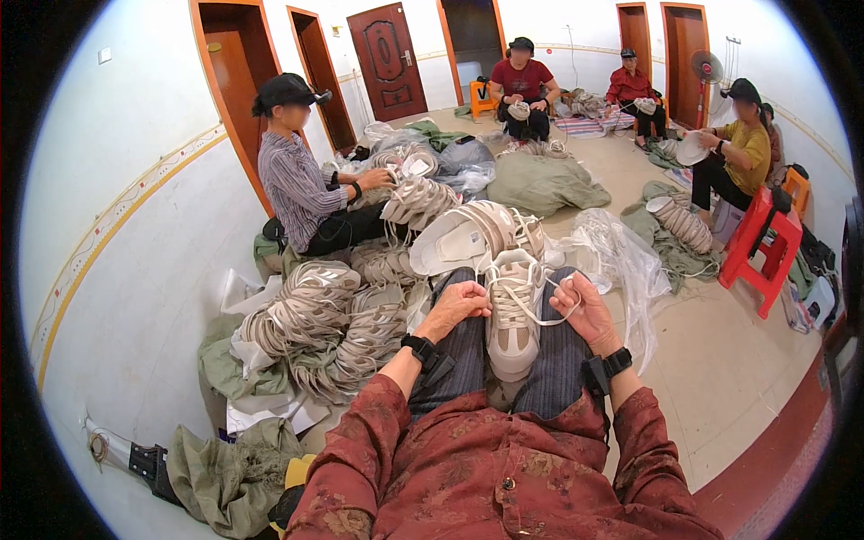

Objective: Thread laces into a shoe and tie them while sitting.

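A beige and white sneaker (514,346) rests between my knees with its toe toward me. Cream shoelace (512,297) crosses its tongue through the eyelets. My right hand (584,312), just right of the shoe, pinches a loose length of the lace, which loops back to the eyelets. At the shoe's left side, the fingers of my left hand (457,307) are closed on a lace strand close to the eyelet edge; their tips are partly hidden. Just beyond the sneaker lie more beige and white shoe uppers (463,236).
Stacked shoe uppers (306,306) lie left of my legs on green cloth. Clear plastic bags (621,261) are spread at the right. A co-worker in stripes (301,184) sits at the left, handling uppers; several others work farther back. A red stool (765,252) stands right.
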`<state>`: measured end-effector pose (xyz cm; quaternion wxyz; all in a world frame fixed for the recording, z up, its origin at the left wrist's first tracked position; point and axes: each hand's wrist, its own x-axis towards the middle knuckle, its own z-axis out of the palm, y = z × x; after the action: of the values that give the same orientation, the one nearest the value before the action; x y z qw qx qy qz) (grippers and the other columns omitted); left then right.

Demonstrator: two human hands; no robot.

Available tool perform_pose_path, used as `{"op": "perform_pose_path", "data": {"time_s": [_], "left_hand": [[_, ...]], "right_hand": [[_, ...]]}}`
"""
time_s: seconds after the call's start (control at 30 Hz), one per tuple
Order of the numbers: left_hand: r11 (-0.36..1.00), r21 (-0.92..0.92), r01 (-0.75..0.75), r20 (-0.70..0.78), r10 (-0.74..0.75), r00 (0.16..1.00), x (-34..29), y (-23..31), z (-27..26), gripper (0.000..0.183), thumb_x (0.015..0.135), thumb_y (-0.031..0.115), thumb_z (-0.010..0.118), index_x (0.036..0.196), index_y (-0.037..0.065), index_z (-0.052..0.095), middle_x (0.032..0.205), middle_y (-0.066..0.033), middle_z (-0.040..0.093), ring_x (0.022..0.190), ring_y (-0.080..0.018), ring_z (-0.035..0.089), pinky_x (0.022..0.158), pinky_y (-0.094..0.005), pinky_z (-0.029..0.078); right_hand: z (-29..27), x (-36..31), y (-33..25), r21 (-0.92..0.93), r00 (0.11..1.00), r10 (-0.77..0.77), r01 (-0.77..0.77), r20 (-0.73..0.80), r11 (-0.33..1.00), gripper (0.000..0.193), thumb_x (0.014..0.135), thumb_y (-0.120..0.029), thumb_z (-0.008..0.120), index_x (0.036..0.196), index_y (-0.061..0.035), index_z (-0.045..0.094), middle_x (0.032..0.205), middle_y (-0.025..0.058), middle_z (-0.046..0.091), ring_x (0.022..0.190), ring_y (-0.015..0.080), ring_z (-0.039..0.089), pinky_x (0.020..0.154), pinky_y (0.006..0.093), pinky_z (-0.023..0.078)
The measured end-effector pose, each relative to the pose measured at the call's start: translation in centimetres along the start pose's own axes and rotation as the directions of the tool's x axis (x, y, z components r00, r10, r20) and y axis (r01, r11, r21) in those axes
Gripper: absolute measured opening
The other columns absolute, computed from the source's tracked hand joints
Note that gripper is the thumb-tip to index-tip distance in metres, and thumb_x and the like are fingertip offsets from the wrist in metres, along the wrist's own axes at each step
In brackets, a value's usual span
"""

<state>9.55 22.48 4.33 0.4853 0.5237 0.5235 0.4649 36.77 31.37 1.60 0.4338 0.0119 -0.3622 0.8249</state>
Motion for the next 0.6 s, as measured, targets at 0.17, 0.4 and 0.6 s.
{"op": "perform_pose_path", "data": {"time_s": [0.17,0.4,0.6], "left_hand": [[1.0,-0.003,-0.009,0.004,0.009,1.0,0.17,-0.38,-0.17,0.011,0.086,0.01,0.062,0.093,0.002,0.061,0.088,-0.0051,0.067,0.077,-0.0105,0.066,0.07,-0.0192,0.051],[1.0,-0.015,-0.006,0.006,0.006,1.0,0.39,-0.83,-0.39,0.012,0.087,0.011,0.063,0.094,0.002,0.061,0.088,-0.0057,0.067,0.078,-0.0108,0.066,0.07,-0.0193,0.051],[1.0,-0.031,-0.001,0.012,0.001,1.0,0.38,-0.59,-0.24,0.011,0.087,0.011,0.063,0.093,0.002,0.061,0.088,-0.005,0.067,0.078,-0.0104,0.066,0.07,-0.0189,0.051]], "right_hand": [[-0.09,0.04,0.06,-0.002,1.0,-0.001,0.001,-0.002,1.0,0.025,0.098,-0.027,0.057,0.081,-0.0086,0.054,0.072,-0.0015,0.046,0.067,0.0126,0.048,0.08,0.0357,0.047],[-0.08,0.1,0.1,-0.015,1.0,-0.002,0.002,-0.005,1.0,0.028,0.098,-0.028,0.056,0.079,-0.0097,0.051,0.071,-0.002,0.044,0.068,0.0121,0.047,0.08,0.0358,0.047],[-0.16,0.1,0.07,-0.01,1.0,-0.005,0.005,0.01,1.0,0.028,0.099,-0.028,0.055,0.077,-0.0108,0.049,0.07,-0.0025,0.042,0.067,0.012,0.046,0.08,0.0356,0.046]]}}
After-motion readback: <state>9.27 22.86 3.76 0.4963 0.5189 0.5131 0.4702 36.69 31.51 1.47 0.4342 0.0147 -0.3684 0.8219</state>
